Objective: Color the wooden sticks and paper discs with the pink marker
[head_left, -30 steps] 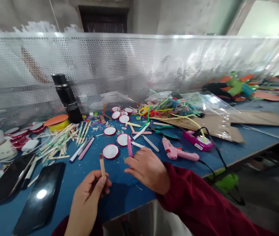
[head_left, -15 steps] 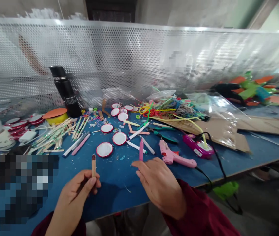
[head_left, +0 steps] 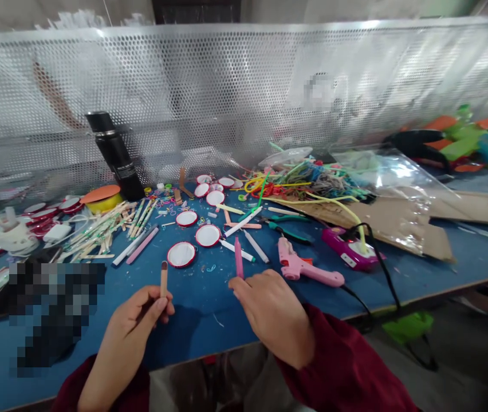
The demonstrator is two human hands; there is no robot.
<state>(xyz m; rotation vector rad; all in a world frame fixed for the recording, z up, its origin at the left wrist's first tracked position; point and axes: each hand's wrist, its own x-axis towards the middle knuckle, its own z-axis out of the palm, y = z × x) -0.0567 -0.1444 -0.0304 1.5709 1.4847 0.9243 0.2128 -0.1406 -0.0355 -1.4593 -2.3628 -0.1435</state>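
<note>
My left hand (head_left: 134,320) pinches a short wooden craft stick (head_left: 164,278) upright over the blue table (head_left: 201,320); the stick's tip is dark. My right hand (head_left: 272,312) is closed around a pink marker (head_left: 238,258) that points away from me. Both hands hover close to the table's front edge. Just beyond them lie round white discs with red rims (head_left: 181,254), loose markers (head_left: 141,246) and a pink glue gun (head_left: 304,268).
A black flask (head_left: 115,154) stands at the back by a perforated metal screen (head_left: 244,97). Wooden sticks (head_left: 98,232) pile at left, coloured wires (head_left: 304,183) and cardboard (head_left: 377,217) at right. A purple device (head_left: 349,249) with a black cable lies near the glue gun.
The view has tilted and shifted slightly. My right hand has drawn back toward me with the pink marker raised off the table. My left hand keeps the stick upright.
</note>
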